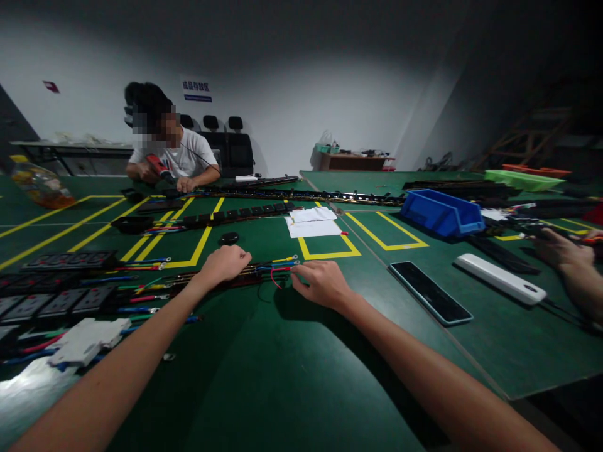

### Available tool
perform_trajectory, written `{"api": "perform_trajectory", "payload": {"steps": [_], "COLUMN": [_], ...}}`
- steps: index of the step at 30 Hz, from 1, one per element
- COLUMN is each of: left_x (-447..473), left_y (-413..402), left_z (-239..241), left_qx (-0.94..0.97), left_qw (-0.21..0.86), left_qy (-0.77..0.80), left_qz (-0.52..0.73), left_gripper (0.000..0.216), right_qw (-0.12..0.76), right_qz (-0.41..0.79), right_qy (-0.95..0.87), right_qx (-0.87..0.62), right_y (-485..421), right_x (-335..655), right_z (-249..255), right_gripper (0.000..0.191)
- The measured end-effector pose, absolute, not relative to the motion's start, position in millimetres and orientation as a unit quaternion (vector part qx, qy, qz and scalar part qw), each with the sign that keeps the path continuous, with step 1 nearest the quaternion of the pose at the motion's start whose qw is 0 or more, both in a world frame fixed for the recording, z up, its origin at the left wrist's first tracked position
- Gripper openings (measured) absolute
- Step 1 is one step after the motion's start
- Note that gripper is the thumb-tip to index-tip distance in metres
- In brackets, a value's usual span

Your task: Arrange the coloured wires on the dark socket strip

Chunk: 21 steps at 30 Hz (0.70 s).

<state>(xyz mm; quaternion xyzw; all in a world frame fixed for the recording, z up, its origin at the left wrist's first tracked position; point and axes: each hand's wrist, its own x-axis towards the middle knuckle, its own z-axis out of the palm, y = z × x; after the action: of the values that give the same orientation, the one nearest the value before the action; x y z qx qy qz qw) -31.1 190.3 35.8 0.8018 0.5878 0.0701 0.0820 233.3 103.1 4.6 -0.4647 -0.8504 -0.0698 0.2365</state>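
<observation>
My left hand (pixel 225 262) is curled into a loose fist and rests on a long dark strip (pixel 221 277) with coloured wires lying across the green table (pixel 264 376). My right hand (pixel 320 282) lies a little to the right, fingers bent and pinched on the wire ends (pixel 282 267) of that strip, by a red loop. Blue, yellow and red wires with ring terminals stick out between the two hands.
Socket modules (pixel 51 301) and a white part (pixel 85 339) lie at the left. A black-faced strip (pixel 429 292), a white bar (pixel 500 277) and a blue bin (pixel 443 213) sit right. Papers (pixel 313 223) lie ahead. One person sits opposite with a red tool; another person's hand (pixel 560 248) is at right.
</observation>
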Motion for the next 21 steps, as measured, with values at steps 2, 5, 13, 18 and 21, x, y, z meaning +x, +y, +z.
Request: {"api": "perform_trajectory", "payload": {"steps": [2, 5, 13, 18, 21], "left_x": [-31.5, -32.2, -32.6, -32.1, -32.0], "left_y": [190.8, 192.0, 193.3, 192.1, 191.9], "left_z": [35.5, 34.7, 34.0, 35.2, 35.4], "left_qx": [0.801, 0.800, 0.798, 0.798, 0.799], "left_qw": [0.082, 0.081, 0.077, 0.076, 0.078], "left_qy": [0.589, 0.590, 0.594, 0.595, 0.593], "left_qz": [0.073, 0.073, 0.064, 0.060, 0.059], "left_gripper": [0.050, 0.049, 0.047, 0.047, 0.049], "right_qw": [0.221, 0.202, 0.225, 0.188, 0.199], "right_qz": [-0.058, -0.055, -0.084, -0.067, -0.084], "right_qy": [-0.857, -0.858, -0.833, -0.843, -0.824], "right_qx": [-0.462, -0.468, -0.498, -0.500, -0.523], "right_y": [104.2, 105.4, 110.8, 115.6, 116.6], "right_x": [233.6, 234.5, 237.4, 239.2, 238.4], "right_z": [4.4, 4.1, -3.5, -5.0, -5.7], "right_gripper": [0.032, 0.033, 0.029, 0.024, 0.022]}}
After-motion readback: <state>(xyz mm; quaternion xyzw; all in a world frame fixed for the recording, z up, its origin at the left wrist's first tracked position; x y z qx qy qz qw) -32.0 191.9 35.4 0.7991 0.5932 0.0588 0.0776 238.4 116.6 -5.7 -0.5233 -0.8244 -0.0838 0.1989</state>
